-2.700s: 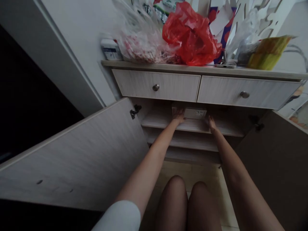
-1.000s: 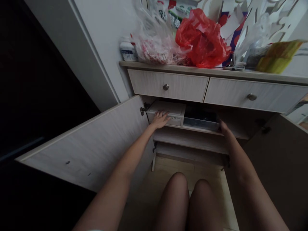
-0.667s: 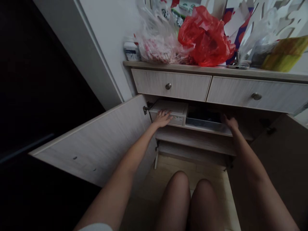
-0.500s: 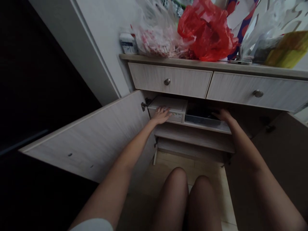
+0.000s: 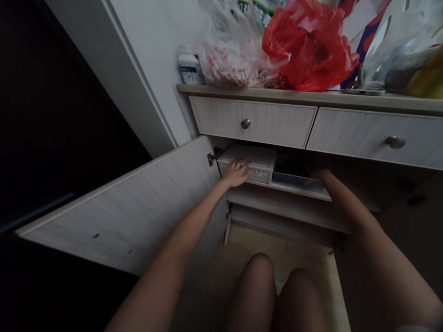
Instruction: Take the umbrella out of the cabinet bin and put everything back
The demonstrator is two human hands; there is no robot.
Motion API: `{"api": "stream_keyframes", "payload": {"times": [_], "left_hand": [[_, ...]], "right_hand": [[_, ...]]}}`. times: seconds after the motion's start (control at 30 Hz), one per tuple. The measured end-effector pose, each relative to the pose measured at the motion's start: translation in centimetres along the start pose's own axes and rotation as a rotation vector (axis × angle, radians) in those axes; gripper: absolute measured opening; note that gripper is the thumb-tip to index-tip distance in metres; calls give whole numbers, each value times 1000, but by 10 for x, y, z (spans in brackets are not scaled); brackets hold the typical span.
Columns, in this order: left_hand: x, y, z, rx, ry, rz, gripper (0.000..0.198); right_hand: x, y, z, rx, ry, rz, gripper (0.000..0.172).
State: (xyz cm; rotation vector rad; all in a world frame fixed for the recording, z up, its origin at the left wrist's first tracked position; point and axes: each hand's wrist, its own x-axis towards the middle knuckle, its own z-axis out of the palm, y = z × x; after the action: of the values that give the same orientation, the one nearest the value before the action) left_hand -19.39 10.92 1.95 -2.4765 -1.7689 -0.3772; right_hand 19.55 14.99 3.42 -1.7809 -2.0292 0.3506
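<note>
My left hand (image 5: 237,173) rests with fingers spread on the front top edge of a white storage box (image 5: 254,155) on the cabinet's upper shelf. To the right of that box sits a clear plastic bin (image 5: 294,179) with something dark inside. My right hand (image 5: 319,171) reaches into the shadow at the bin's right end, its fingers lost in the dark. Whether it grips anything cannot be made out.
The left cabinet door (image 5: 128,203) and the right door (image 5: 391,240) stand swung out. Drawers with round knobs (image 5: 245,123) run above. A white bottle (image 5: 190,68), a clear bag (image 5: 231,60) and a red plastic bag (image 5: 311,50) stand on the cabinet top (image 5: 221,90).
My right hand has gone deeper into the shelf by the bin. My left hand stays on the white box. The whole view has shifted slightly.
</note>
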Motion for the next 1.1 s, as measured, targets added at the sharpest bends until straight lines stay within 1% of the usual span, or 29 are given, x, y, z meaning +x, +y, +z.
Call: {"api": "stream_keyframes", "payload": {"times": [0.07, 0.1, 0.17, 0.27, 0.3, 0.37, 0.47, 0.5, 0.63, 0.7, 0.77, 0.83, 0.9, 0.93, 1.0, 1.1], "left_hand": [[0, 0, 0, -14, 2, 8, 66], [0, 0, 0, -21, -2, 9, 67], [0, 0, 0, -32, -10, 9, 68], [0, 2, 0, -34, -11, 5, 68], [0, 2, 0, -31, -9, 6, 67], [0, 2, 1, -21, -1, 9, 67], [2, 0, 1, -7, -11, 10, 68], [2, 0, 2, -6, -23, 7, 69], [4, -2, 2, -8, -58, -9, 71], [4, -2, 3, -9, -41, -7, 71], [4, -3, 4, -11, -27, -1, 70], [4, -2, 3, -12, -32, -1, 70], [3, -1, 1, -15, -46, -9, 70], [3, -1, 0, -17, -53, -13, 71], [3, 1, -3, -21, -68, -16, 71], [3, 4, -7, -20, -82, -22, 71]], "right_hand": [[-2, -1, -4, -141, -104, -22, 40], [-3, -2, -5, -176, -134, -33, 41], [-3, -3, -6, -175, -140, -34, 38], [-3, -2, -4, -155, -122, 27, 29], [-3, -1, -4, -168, -116, 27, 29], [-3, 0, -3, -266, -126, -30, 36], [-5, 0, -5, -426, -140, -122, 59], [-6, -1, -5, -454, -137, -138, 63], [-12, -5, -6, -495, -123, -156, 66], [-14, -7, -8, -499, -95, -154, 69], [-15, -7, -15, -497, -38, -174, 74], [-15, -7, -25, -508, 35, -220, 82], [-16, -5, -38, -517, 119, -268, 87], [-18, -4, -45, -513, 164, -280, 86], [-25, 1, -59, -500, 238, -260, 78], [-45, 15, -76, -522, 324, -125, 62]]}}
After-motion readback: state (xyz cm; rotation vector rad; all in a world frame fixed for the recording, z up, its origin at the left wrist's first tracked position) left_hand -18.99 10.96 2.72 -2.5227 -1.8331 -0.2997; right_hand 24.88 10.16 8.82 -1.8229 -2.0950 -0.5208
